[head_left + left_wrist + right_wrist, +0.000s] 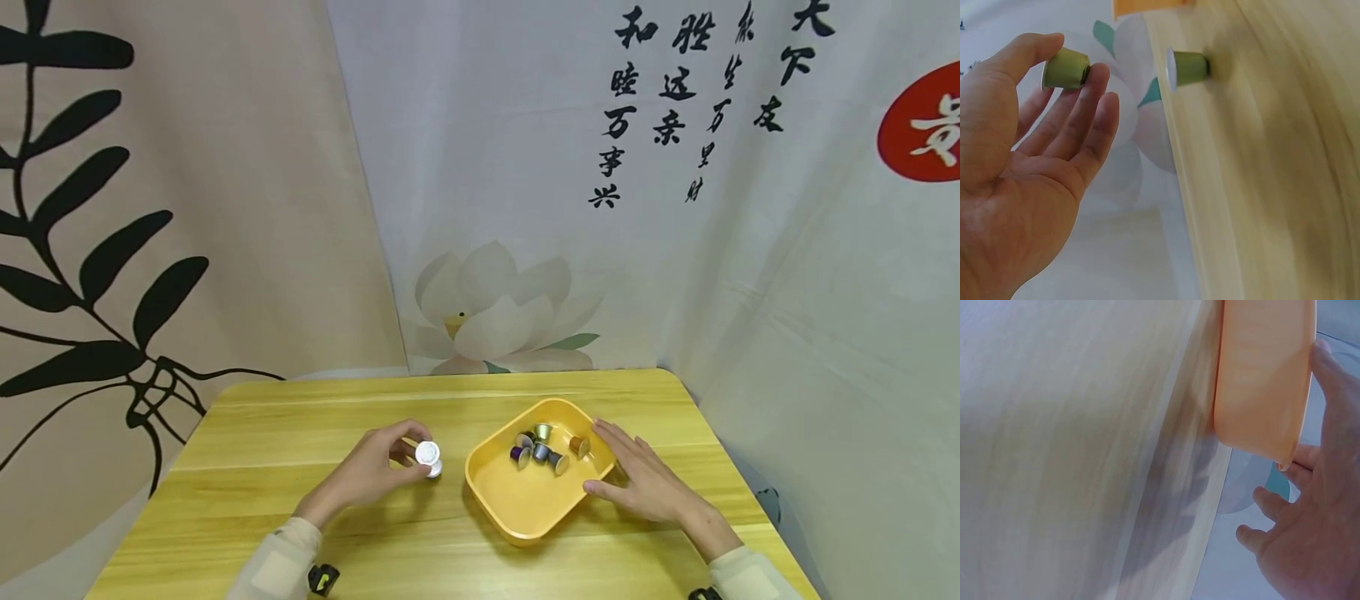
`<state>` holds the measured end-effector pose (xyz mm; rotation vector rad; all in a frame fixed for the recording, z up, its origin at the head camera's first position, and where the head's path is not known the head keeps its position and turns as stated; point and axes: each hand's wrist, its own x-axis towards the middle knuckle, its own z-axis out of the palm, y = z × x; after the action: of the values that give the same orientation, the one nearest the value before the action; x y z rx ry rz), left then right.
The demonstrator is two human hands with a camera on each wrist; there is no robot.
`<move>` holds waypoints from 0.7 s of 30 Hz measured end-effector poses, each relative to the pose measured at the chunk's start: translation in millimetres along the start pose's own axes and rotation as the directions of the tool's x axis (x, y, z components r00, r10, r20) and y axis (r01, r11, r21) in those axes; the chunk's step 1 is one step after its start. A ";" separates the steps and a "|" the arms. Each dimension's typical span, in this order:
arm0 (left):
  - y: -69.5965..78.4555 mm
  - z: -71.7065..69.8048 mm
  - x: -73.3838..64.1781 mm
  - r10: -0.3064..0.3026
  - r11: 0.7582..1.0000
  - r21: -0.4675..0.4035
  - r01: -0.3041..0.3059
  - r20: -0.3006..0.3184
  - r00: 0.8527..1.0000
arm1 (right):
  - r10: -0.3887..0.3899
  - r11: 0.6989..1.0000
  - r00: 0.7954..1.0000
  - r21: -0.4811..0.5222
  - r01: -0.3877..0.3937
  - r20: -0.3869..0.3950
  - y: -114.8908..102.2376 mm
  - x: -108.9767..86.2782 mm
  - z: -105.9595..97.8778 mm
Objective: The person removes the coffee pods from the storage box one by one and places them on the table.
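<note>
A green coffee capsule (1065, 70) with a white lid is pinched between thumb and fingers of my left hand (375, 467), raised above the table. Just beyond and below it, a second green capsule (1189, 67) stands on the tabletop, its lid partly hidden behind the first in the head view. To the right sits a yellow tray (517, 521) holding several coffee capsules, among them an orange one (579, 447) and a purple one (519, 456). Against the tray's right rim, my right hand (645, 483) rests with spread, nearly straight fingers; its thumb touches the near part of that rim.
The wooden table (315, 417) has rounded far corners. Behind it hangs a printed cloth (525, 167) with a lotus and black writing, joined at the left by a beige cloth (262, 208) with dark leaves.
</note>
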<state>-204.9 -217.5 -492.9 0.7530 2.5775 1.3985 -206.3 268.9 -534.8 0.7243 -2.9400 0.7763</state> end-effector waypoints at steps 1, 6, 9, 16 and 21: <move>-1.8 -0.8 -2.2 -0.006 1.000 -0.006 0.006 -0.006 1.000 | 0.001 1.000 1.000 0.001 -0.001 0.000 0.0 0.0 0.3; -9.1 -4.9 -10.9 -0.019 1.000 -0.015 0.019 -0.034 0.999 | -0.002 1.000 1.000 0.002 0.002 -0.007 -0.5 0.0 0.8; -13.7 -6.6 -14.6 -0.028 0.999 -0.019 0.027 -0.034 0.999 | -0.004 1.000 1.000 0.002 0.004 -0.007 -0.6 0.0 0.9; -22.6 -9.2 -18.2 -0.083 0.996 -0.039 0.082 -0.034 0.996 | -0.001 1.000 1.000 0.002 0.001 -0.006 0.1 0.1 0.8; -29.4 -8.9 -19.6 -0.124 0.989 -0.082 0.121 -0.035 0.992 | 0.002 1.000 1.000 0.006 -0.002 -0.001 -0.1 -0.1 0.8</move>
<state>-201.6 -246.8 -514.3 0.5509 2.5317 1.4838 -206.1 268.5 -535.4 0.7211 -2.9393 0.7863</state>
